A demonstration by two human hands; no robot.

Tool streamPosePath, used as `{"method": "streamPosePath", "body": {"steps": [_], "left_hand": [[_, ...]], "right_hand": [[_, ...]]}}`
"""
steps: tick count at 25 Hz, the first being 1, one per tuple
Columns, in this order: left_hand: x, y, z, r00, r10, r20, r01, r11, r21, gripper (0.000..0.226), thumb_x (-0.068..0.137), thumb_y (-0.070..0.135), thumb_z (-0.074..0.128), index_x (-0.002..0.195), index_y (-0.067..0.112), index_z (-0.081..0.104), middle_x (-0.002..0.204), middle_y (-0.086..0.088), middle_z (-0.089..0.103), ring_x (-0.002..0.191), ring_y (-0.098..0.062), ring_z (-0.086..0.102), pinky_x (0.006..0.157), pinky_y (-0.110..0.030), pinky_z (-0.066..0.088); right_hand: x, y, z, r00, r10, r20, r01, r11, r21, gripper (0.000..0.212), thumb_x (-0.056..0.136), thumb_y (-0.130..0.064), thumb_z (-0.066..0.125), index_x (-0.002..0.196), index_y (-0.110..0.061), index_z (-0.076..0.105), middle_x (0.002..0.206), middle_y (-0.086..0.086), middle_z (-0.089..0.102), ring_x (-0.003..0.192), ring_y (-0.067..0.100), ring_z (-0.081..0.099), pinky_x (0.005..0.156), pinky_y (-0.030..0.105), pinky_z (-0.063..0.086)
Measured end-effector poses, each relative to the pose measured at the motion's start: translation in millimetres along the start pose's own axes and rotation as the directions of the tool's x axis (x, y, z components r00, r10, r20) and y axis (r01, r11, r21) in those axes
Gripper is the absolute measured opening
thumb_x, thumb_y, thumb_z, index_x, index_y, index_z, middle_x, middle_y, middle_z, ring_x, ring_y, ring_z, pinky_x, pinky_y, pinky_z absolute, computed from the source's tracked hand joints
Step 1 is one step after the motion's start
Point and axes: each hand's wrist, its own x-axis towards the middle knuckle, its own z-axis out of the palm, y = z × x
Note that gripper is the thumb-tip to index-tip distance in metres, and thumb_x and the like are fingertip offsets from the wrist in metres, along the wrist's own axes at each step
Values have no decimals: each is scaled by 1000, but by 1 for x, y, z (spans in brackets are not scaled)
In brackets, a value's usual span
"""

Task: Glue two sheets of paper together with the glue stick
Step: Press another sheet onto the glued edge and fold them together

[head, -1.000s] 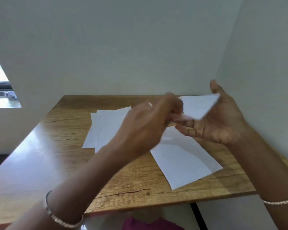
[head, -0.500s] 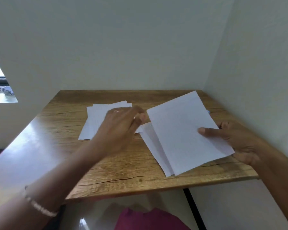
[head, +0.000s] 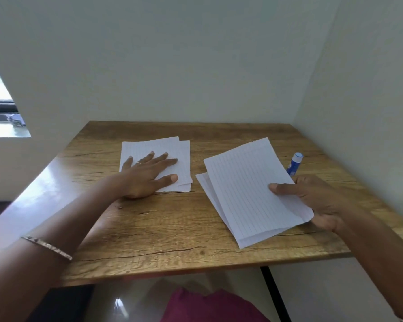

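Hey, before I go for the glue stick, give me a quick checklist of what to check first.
1. Glue stick within reach: ok, it lies just beyond the right hand.
2. Cap off: not ok, the white end looks capped.
3. Right hand free: not ok, it pinches the top sheet.
4. Left stack steady: ok, the left hand rests flat on it.
5. Bare table between stacks: ok.

The table (head: 163, 228) is brown wood with a dark grain pattern. The lined sheets (head: 249, 191) and the paper stack (head: 172, 147) are white with thin lines, and the glue stick (head: 294, 164) is blue with a white cap. The bracelet (head: 47, 247) is silver, and the cloth (head: 209, 305) below is magenta.
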Motion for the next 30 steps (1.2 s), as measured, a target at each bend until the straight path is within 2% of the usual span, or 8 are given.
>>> {"method": "streamPosePath", "body": {"steps": [3,5,7,9,12,15,23,30], "left_hand": [[-1,-2,-6,997,21,-76,-29,994,-106,77,82,77,21,152,45,25,166,14,1,154,-13,-3,122,-56,-4],[-2,9,-7,975,34,-218,-70,985,-160,63,90,69,31,145,39,41,166,12,14,154,-14,9,122,-56,5],[-1,25,-7,910,56,-411,-129,980,-153,42,96,55,46,134,37,54,159,9,35,149,-17,27,120,-54,17],[2,40,-10,860,53,-508,-157,974,-164,28,95,47,58,120,38,63,146,10,53,141,-17,41,116,-51,27],[10,57,-11,873,-74,-482,-71,959,-276,15,92,42,64,106,37,70,139,9,60,137,-19,45,109,-49,32],[16,65,-4,865,-152,-477,-6,950,-314,10,93,39,64,100,37,71,137,8,61,135,-20,46,104,-47,35],[13,57,6,870,-105,-482,-50,953,-298,10,91,38,67,97,39,75,129,14,65,132,-18,47,102,-49,33],[12,61,10,875,-96,-474,-37,964,-264,13,88,42,70,101,40,74,128,14,66,131,-18,47,101,-49,31]], "right_hand": [[0,-3,-2,1000,8,5,-8,1000,-27,41,76,-10,82,112,-1,64,110,20,73,101,39,71,79,50,59],[0,-6,-4,1000,3,13,-2,1000,-27,44,68,-13,83,107,-2,65,109,19,74,98,37,71,75,47,59],[2,-10,-6,1000,-13,16,13,1000,-22,49,60,-14,84,103,-2,66,109,19,73,99,37,70,79,47,58],[5,-13,-8,1000,-6,16,7,999,-41,56,58,-14,85,108,1,66,113,22,73,104,40,69,86,50,57],[7,-14,-5,999,31,34,-29,997,-71,62,60,-12,85,117,6,65,117,26,73,100,40,72,77,46,59],[10,-14,-3,998,46,39,-43,995,-87,71,61,-12,85,123,11,61,118,28,72,104,42,71,81,49,59],[13,-10,-1,997,55,45,-50,994,-99,63,62,-12,84,118,8,64,117,28,73,109,45,70,92,55,58],[14,-8,-4,997,57,59,-52,995,-91,53,62,-12,84,109,3,68,112,25,76,109,44,71,90,53,58]]}}
